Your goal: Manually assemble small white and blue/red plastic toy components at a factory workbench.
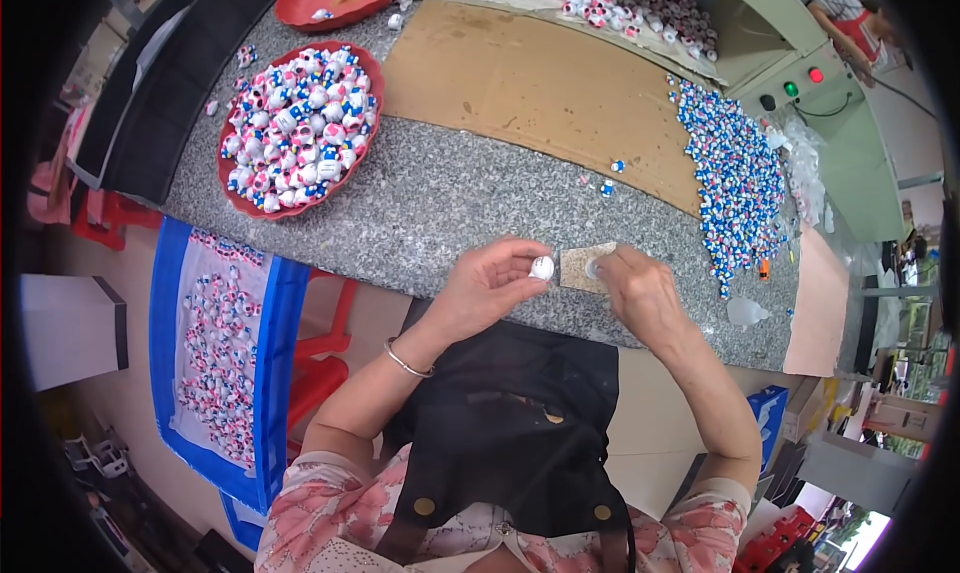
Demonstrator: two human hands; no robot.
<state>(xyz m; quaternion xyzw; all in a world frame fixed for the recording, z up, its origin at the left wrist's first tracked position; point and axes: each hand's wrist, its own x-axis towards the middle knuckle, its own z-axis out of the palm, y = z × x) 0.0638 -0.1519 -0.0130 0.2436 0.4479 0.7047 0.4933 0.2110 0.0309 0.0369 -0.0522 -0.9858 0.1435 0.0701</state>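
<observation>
Between the thumb and fingers of my left hand (490,285) is a small white rounded figurine part (541,268) with a dark mark on it. My right hand (645,291) is closed, its fingertips around a small translucent whitish thing (593,270) whose kind I cannot make out. A tan speckled pad (575,270) lies on the grey counter between my hands, touching or just under the right fingertips. To the left, a red scalloped bowl (375,133) is heaped with white, pink and blue figurines (290,138).
Small blue-and-white pieces (735,173) are piled at the right, beside a clear squeeze bottle (745,312). Brown cardboard (520,93) covers the counter's back, before a green machine (850,133). A blue crate (265,373) of pink-white pieces stands lower left; another red bowl (300,18) sits far left.
</observation>
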